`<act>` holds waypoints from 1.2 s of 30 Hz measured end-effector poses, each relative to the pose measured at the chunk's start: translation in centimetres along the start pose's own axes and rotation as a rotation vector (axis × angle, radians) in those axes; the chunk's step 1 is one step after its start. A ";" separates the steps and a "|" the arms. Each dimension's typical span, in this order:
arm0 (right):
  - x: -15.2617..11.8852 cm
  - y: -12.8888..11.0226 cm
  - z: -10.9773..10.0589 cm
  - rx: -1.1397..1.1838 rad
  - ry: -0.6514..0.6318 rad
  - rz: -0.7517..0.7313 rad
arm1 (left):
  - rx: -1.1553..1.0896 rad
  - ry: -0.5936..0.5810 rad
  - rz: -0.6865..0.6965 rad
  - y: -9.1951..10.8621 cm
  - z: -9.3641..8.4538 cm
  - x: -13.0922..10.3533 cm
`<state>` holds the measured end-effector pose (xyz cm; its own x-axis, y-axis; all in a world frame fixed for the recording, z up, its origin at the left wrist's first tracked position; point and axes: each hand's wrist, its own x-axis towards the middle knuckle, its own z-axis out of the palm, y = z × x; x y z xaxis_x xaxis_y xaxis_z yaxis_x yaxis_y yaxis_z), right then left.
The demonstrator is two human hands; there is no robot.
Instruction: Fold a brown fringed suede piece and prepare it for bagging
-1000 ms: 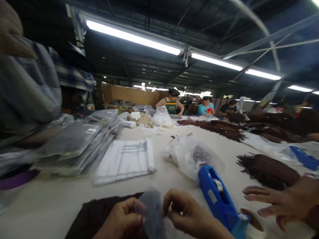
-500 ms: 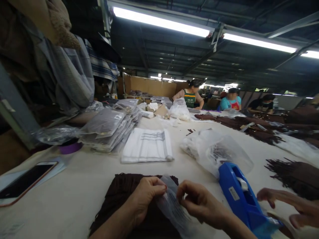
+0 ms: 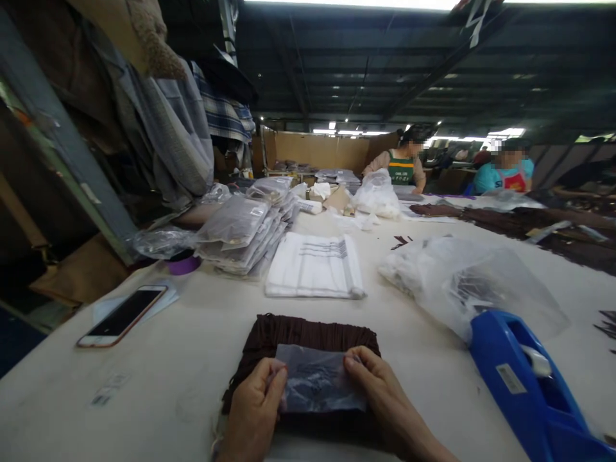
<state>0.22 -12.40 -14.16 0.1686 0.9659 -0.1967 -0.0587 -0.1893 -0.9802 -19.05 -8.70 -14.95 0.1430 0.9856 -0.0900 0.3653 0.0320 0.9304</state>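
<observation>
Since half a second ago: the translucent plastic piece [image 3: 317, 378], then slanting and narrow between the hands, is now spread broad and nearly level; a co-worker's hand beside the blue tape dispenser [image 3: 529, 398] has gone from view.
Pale table [image 3: 158, 410]: runs under all the goods named here.
Grey packed stack [image 3: 233, 224]: flat plastic-wrapped bundles, piled unevenly at the far left; slick wrapping could let the top ones slide if bumped.
Loose plastic bag [image 3: 423, 263]: crumpled on the right, meeting the dispenser's far end; dragging the dispenser might tug it along.
Brown cloth [image 3: 308, 330]: folded directly before the person, fringed strands along its far edge, beneath the hands and plastic; a stray strand could snag on a finger.
White cloth [image 3: 315, 266]: folded, dark-striped, just beyond the brown one and apart from it.
Blue tape dispenser: near the right edge, well apart from both hands.
Translucent plastic piece: over the brown cloth, contact unclear; thin film like this could wrinkle or tear if pulled unevenly.
Left hand [image 3: 255, 407]: thumb and forefinger pinch the plastic's left edge; slackening there would let that side drop.
Right hand [image 3: 378, 378]: thumb and forefinger pinch the opposite edge, with the same risk.
Phone [image 3: 122, 316]: far left, partly on a pale sheet [image 3: 169, 296].
</observation>
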 end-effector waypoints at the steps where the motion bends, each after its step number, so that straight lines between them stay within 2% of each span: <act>1: 0.3 0.1 0.4 -0.052 0.050 -0.029 | 0.030 0.034 0.020 0.2 0.0 0.1; 5: 1.7 0.7 1.0 -0.455 0.275 -0.291 | 0.258 0.134 0.122 1.2 0.2 1.9; 8: 2.9 1.9 0.8 -0.760 0.359 -0.512 | 0.637 0.154 0.201 1.0 0.6 3.6; 11: 3.7 3.5 0.6 -0.954 0.415 -0.635 | 0.982 0.128 0.310 0.1 1.0 4.4; 13: 4.0 4.3 0.6 -0.994 0.429 -0.664 | 1.110 0.219 0.481 -0.6 1.1 4.4; 15: 4.2 4.9 0.6 -1.013 0.430 -0.676 | 1.157 0.357 0.737 -1.0 1.0 4.4; 16: 4.3 5.1 0.6 -1.025 0.431 -0.683 | 1.150 0.383 0.883 -1.0 0.9 4.4; 17: 4.4 5.2 0.6 -1.037 0.435 -0.688 | 1.126 0.354 1.031 -1.1 0.9 4.5; 18: 4.4 5.4 0.7 -1.049 0.440 -0.691 | 1.087 0.273 1.162 -1.1 0.9 4.7; 20: 4.6 5.7 0.6 -1.077 0.452 -0.694 | 1.003 0.057 1.289 -1.5 1.0 5.3; 21: 4.7 5.8 0.5 -1.093 0.457 -0.695 | 0.975 -0.025 1.280 -1.8 1.1 5.6; 23: 4.7 6.1 0.1 -1.121 0.464 -0.694 | 0.954 -0.099 1.187 -2.7 1.3 6.2; 25: 4.4 6.2 -0.6 -1.174 0.483 -0.698 | 0.954 -0.110 1.112 -3.6 1.4 6.4; 27: 3.7 5.6 -1.1 -1.267 0.544 -0.713 | 0.952 -0.123 1.097 -4.1 1.4 6.5; 30: 2.4 3.6 -0.8 -1.297 0.640 -0.854 | 0.939 -0.136 1.096 -4.3 1.4 6.3; 31: 2.1 2.9 -0.3 -1.252 0.617 -0.928 | 0.932 -0.129 1.093 -4.2 1.4 6.3; 33: 2.0 2.1 1.1 -1.171 0.484 -1.044 | 0.922 -0.111 1.089 -4.0 1.4 6.2; 36: 2.9 3.2 3.2 -1.223 0.352 -1.008 | 0.930 -0.120 1.091 -3.8 1.3 6.1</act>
<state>-2.67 -9.68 -17.83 -0.1336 0.7249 0.6758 0.9553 0.2756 -0.1067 -18.41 -3.02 -19.48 0.7959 0.4259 0.4303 0.4752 -0.8798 -0.0081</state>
